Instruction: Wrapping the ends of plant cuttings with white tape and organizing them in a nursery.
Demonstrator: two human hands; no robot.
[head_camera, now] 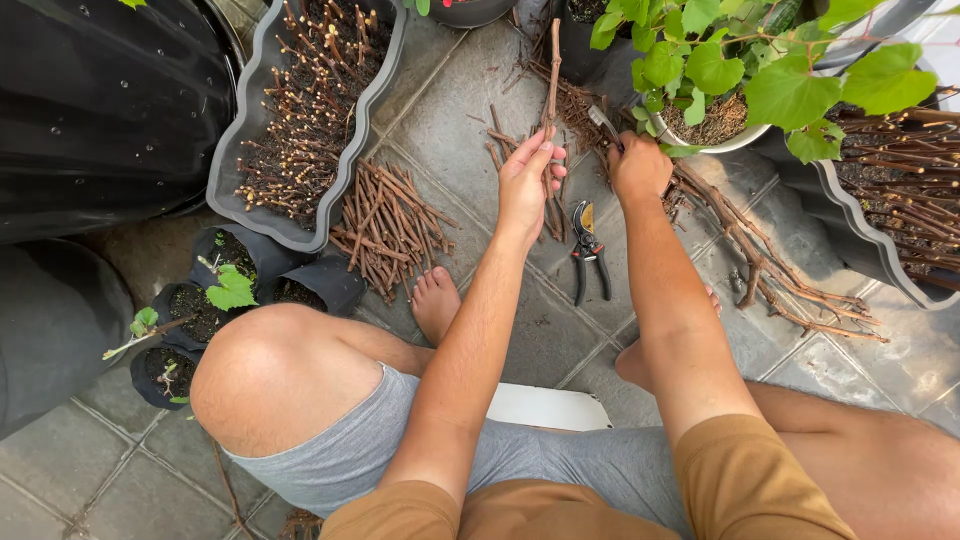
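Left hand (527,180) pinching an upright stick (551,75); right hand (638,165) fisted around a knife (603,124), handle hidden; pruners (589,250) lying below.

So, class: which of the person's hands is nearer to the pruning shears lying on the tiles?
Left, narrowly. The left hand, holding an upright stick, is just up-left of the pruning shears. The right hand, gripping a small tool, sits slightly farther, up-right of them.

Bare paving tiles (450,120) lie open between the grey planter tray (300,120) and the hands. Pruning shears (588,250), a pile of cut sticks (385,225) and long branches (770,270) crowd the floor beyond.
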